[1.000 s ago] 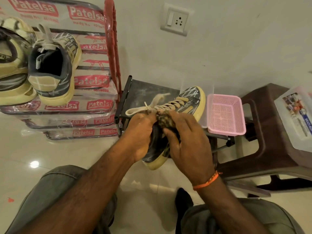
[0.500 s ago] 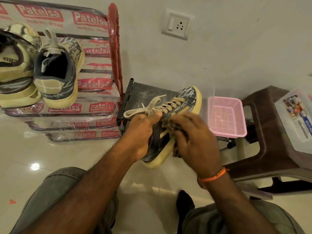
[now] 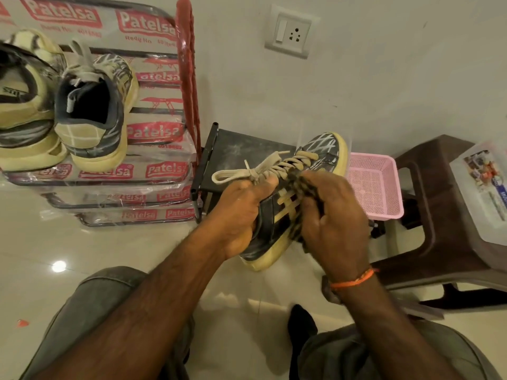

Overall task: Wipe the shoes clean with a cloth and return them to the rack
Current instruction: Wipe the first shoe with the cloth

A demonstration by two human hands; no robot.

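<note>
Shoe (image 3: 277,215) held above floor right of rack (image 3: 189,86), toe pointing away; left hand (image 3: 241,212) curled round heel end, right hand (image 3: 334,223) pinching cloth (image 3: 297,182) against its side.

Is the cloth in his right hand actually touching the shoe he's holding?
Touching. The head view shows the right hand pressing the dark patterned cloth against the side of the shoe, which the left hand grips.
</note>
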